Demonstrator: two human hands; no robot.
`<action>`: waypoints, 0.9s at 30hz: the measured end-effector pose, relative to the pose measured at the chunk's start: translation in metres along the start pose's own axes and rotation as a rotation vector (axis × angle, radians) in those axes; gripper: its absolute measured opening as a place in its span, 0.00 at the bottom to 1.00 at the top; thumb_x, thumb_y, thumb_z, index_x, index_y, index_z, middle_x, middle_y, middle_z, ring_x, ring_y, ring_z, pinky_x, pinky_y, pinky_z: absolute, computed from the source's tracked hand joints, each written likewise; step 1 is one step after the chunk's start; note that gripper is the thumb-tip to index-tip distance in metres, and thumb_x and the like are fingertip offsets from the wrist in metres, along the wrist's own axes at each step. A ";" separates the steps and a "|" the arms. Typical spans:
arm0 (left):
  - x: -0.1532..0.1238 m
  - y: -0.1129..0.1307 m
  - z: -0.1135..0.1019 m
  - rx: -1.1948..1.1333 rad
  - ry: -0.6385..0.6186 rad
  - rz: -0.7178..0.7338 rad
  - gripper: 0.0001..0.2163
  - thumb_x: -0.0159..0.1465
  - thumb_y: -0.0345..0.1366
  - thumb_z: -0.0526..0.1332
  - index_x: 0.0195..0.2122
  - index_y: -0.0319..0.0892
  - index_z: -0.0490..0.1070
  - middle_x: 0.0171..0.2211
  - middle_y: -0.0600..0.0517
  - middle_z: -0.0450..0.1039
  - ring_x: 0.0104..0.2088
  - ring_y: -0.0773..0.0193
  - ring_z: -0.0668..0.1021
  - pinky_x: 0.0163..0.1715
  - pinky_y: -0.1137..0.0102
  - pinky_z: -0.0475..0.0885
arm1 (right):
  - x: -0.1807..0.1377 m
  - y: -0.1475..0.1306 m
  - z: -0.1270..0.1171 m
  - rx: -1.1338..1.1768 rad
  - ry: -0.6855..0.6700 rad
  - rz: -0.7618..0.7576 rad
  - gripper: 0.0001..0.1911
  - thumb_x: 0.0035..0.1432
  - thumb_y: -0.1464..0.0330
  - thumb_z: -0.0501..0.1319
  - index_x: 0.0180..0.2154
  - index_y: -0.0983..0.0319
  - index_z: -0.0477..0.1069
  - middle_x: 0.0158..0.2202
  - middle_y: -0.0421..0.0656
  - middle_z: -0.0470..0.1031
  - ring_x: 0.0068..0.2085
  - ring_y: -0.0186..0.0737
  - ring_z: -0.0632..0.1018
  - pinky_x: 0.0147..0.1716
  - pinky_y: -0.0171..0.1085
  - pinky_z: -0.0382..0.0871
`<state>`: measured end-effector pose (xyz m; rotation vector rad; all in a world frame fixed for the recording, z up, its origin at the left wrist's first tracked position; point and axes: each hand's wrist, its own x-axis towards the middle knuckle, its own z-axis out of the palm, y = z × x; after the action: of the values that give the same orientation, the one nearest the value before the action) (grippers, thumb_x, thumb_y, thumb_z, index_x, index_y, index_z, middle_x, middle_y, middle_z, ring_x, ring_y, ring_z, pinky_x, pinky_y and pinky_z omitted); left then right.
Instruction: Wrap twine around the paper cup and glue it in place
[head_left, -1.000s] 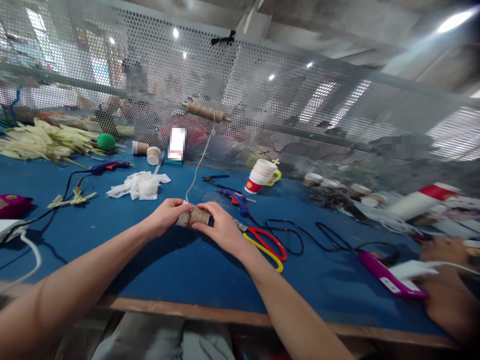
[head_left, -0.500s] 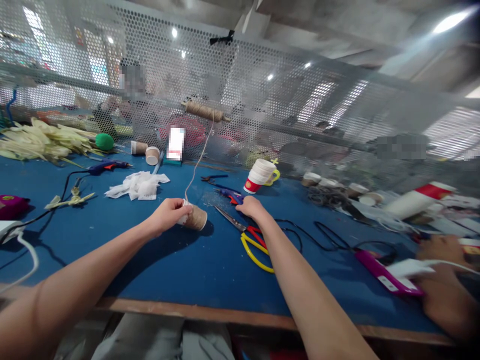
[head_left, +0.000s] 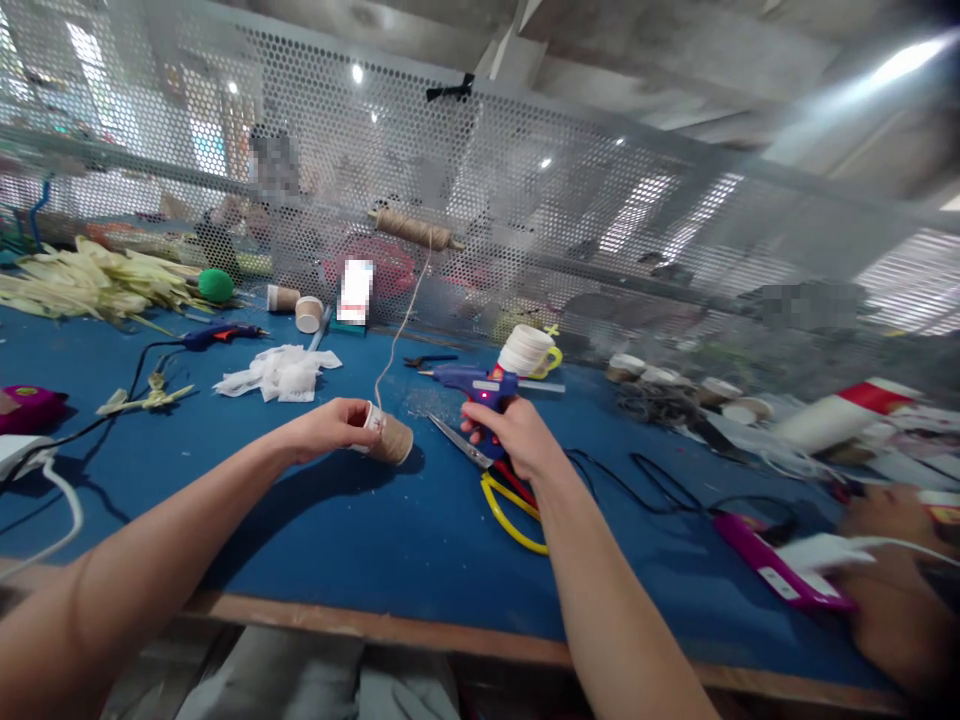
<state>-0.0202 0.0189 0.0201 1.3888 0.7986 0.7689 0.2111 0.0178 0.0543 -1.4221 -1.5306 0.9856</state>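
Observation:
My left hand is closed on a paper cup partly wrapped in brown twine, lying tilted on its side just over the blue table. A strand of twine runs from the cup up to a twine spool on the mesh panel. In my right hand is a blue hot glue gun, its nozzle pointing left and a small red light showing. Under that hand lie scissors with yellow and red handles, blades toward the cup; the hand hides part of them.
Pliers and a stack of white cups stand behind the glue gun. To the left are a crumpled white cloth, another glue gun and corn husks. A purple power strip lies beside another person's arm.
My right hand has lifted the glue gun off the table and turned it upright, nozzle to the left. My left hand still holds the cup in nearly the same place.

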 end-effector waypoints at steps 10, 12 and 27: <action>0.002 -0.001 -0.007 0.185 0.062 0.043 0.09 0.49 0.34 0.58 0.31 0.37 0.71 0.28 0.52 0.72 0.30 0.65 0.72 0.34 0.72 0.63 | -0.027 -0.011 0.018 -0.257 -0.104 -0.089 0.10 0.45 0.63 0.58 0.21 0.65 0.66 0.10 0.35 0.60 0.13 0.28 0.62 0.14 0.30 0.57; 0.001 0.001 -0.007 0.172 0.021 0.053 0.09 0.49 0.33 0.58 0.32 0.37 0.71 0.29 0.51 0.73 0.32 0.64 0.72 0.36 0.72 0.63 | -0.030 -0.013 0.019 -0.323 -0.089 -0.102 0.11 0.45 0.63 0.57 0.19 0.64 0.65 0.10 0.35 0.60 0.13 0.29 0.63 0.15 0.31 0.58; 0.002 -0.001 -0.008 0.278 0.006 0.101 0.12 0.52 0.33 0.54 0.36 0.38 0.71 0.35 0.51 0.72 0.34 0.63 0.71 0.34 0.74 0.62 | -0.034 -0.012 0.026 -0.561 -0.037 -0.321 0.09 0.46 0.65 0.54 0.19 0.63 0.65 0.18 0.38 0.64 0.21 0.32 0.64 0.23 0.33 0.60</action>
<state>-0.0258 0.0245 0.0193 1.6858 0.8690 0.7602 0.1839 -0.0178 0.0546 -1.4557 -2.0891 0.4021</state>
